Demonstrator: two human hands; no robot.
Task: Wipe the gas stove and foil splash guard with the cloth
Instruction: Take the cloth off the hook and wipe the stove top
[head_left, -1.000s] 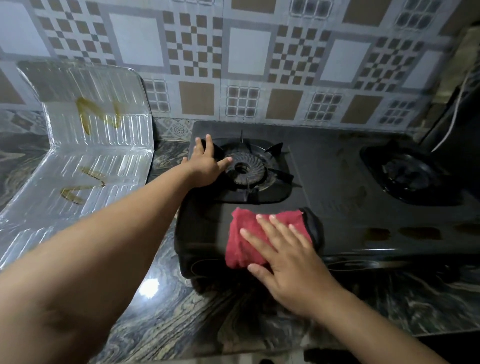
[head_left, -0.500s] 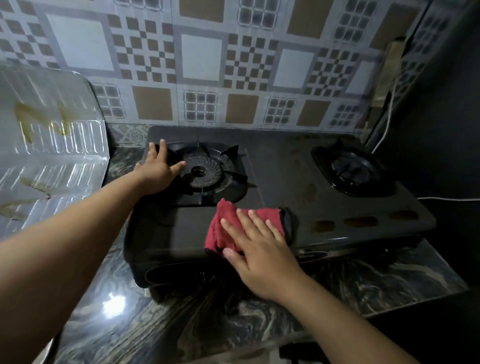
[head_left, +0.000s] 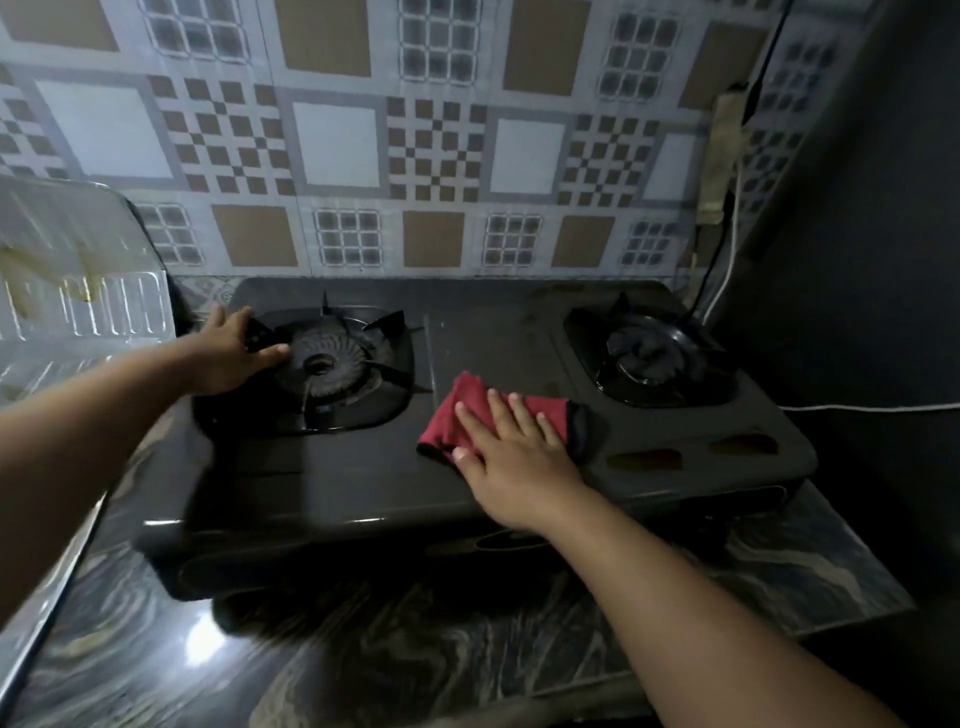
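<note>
A black two-burner gas stove (head_left: 363, 467) sits on a dark marble counter. My right hand (head_left: 514, 452) lies flat, fingers spread, pressing a red cloth (head_left: 467, 410) with a black edge onto the stove top between the left burner (head_left: 332, 358) and the right burner (head_left: 654, 358). My left hand (head_left: 228, 353) rests on the left burner's grate, thumb toward the burner ring, holding nothing. The foil splash guard (head_left: 78, 270) stands at the far left, with yellowish smears on it; part of it is cut off by the frame edge.
Brownish stains (head_left: 647, 460) mark the stove's front right. The marble counter (head_left: 415, 649) runs in front of the stove. A patterned tile wall is behind. A dark wall (head_left: 857, 208) closes the right side, with a white cable (head_left: 857, 408) running along it.
My right hand has slid the red cloth rightward, from in front of the left burner to the middle of the stove. My left hand has shifted onto the grate. The view has turned right.
</note>
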